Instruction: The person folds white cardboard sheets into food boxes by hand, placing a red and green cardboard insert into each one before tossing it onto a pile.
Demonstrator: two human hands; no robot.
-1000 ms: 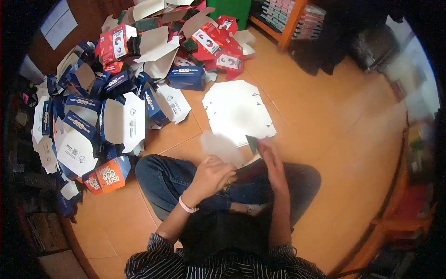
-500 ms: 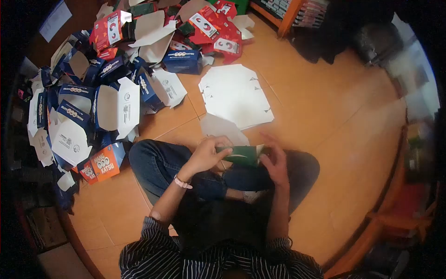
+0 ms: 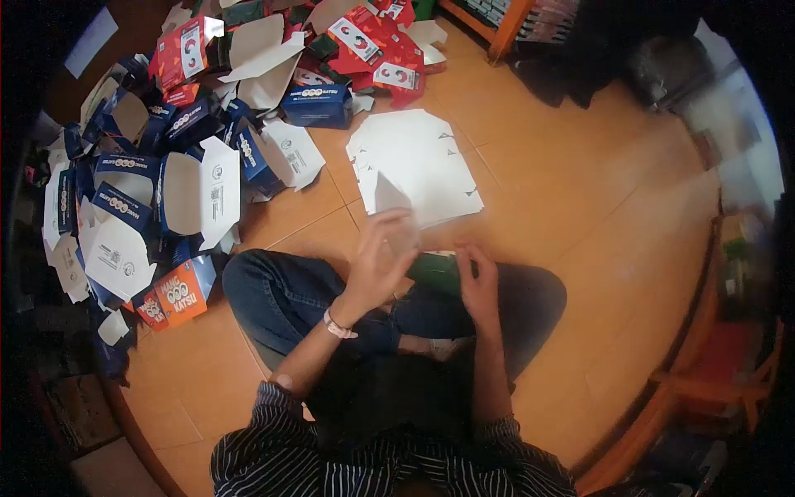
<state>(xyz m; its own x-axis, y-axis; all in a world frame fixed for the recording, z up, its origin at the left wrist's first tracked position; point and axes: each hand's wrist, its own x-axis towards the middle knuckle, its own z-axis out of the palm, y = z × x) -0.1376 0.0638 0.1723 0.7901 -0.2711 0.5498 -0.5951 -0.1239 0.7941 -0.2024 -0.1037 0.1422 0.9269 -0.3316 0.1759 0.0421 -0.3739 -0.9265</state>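
Note:
A partly folded green carton [image 3: 434, 272] lies over my crossed legs. My right hand [image 3: 479, 280] pinches its right end between thumb and fingers. My left hand [image 3: 386, 255] is raised at the carton's left side, near its pale flap [image 3: 390, 195]. Motion smears the left fingers, so their grip cannot be made out. Beyond the carton, a stack of flat white card sheets [image 3: 414, 161] lies on the floor, and the flap overlaps its near edge in view.
A heap of folded blue boxes [image 3: 178, 195] and red boxes [image 3: 377, 50] spreads over the left and far floor. An orange box [image 3: 184, 291] sits at its near edge. A wooden shelf [image 3: 507, 33] and dark shoes [image 3: 546, 81] are at the far right.
My left hand has left the carton's left top edge and risen beside the flap. The flap now stands more upright. My right fingers have closed on the carton's right end.

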